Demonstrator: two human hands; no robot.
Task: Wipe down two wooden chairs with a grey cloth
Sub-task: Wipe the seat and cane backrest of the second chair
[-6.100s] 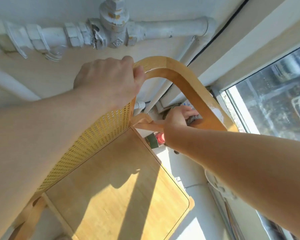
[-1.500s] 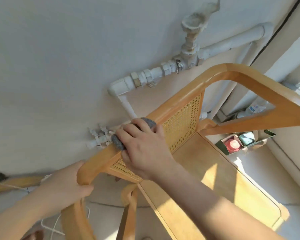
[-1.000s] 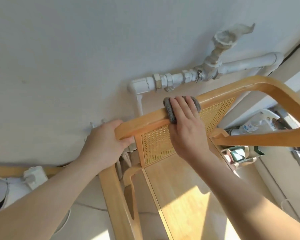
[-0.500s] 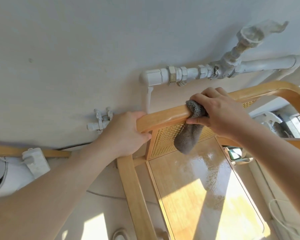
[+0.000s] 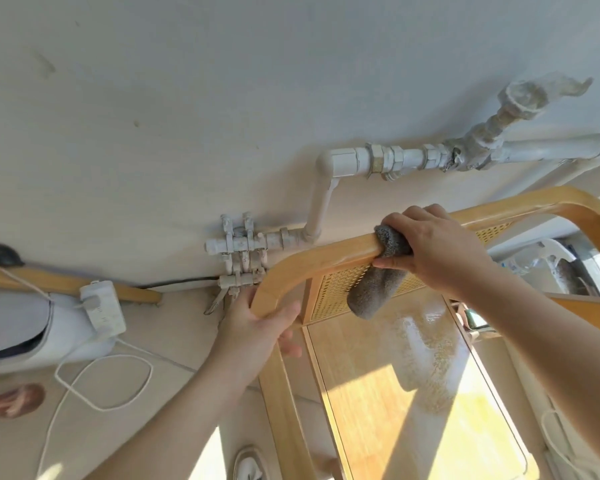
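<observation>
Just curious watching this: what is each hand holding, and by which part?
The right hand grips the grey cloth by its upper end, against the chair's top rail; the left hand holds the rail's bent corner.

A wooden chair (image 5: 326, 258) stands with its back near a white wall (image 5: 153, 98). The top rail shows bare wood between the left hand (image 5: 253, 327), which grips the rail's left bend, and the right hand (image 5: 440, 251), which holds a grey cloth (image 5: 378, 282) over the rail. A cluster of white valves (image 5: 239, 251) juts from the wall just behind the left bend. A white pipe (image 5: 361, 161) runs along the wall above the rail. The seat (image 5: 395, 393) lies open below the hanging cloth. On the floor (image 5: 136, 427) left of the chair lie a power strip (image 5: 103, 306) and a looped cable (image 5: 101, 375).
</observation>
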